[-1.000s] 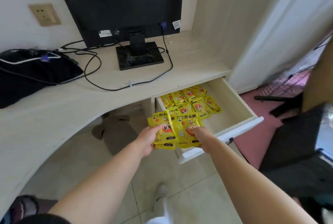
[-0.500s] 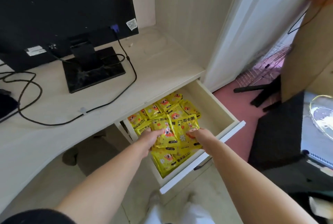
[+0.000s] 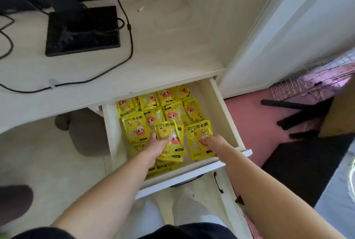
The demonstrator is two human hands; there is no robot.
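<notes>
An open white drawer (image 3: pixel 229 117) under the desk holds several yellow snack-size packets (image 3: pixel 149 102) with a cartoon face, laid in rows. My left hand (image 3: pixel 156 143) grips a small stack of the same yellow packets (image 3: pixel 170 135) over the drawer's front half, thumb on top. My right hand (image 3: pixel 214 141) reaches into the right front of the drawer, its fingertips curled onto a single yellow packet (image 3: pixel 197 137) that lies nearly flat on the drawer bottom. More packets lie under my left hand and are partly hidden.
The pale wood desk top (image 3: pixel 172 50) carries a black monitor stand (image 3: pixel 82 31) and black cables (image 3: pixel 128 33). A grey lump (image 3: pixel 86 133) lies on the floor under the desk. To the right are pink floor and black chair legs (image 3: pixel 295 117). A black handle (image 3: pixel 218 182) sits below.
The view has swung closer over the drawer. Both hands moved down into it with their packets, and the right hand's packet separated from the stack to lie at the right.
</notes>
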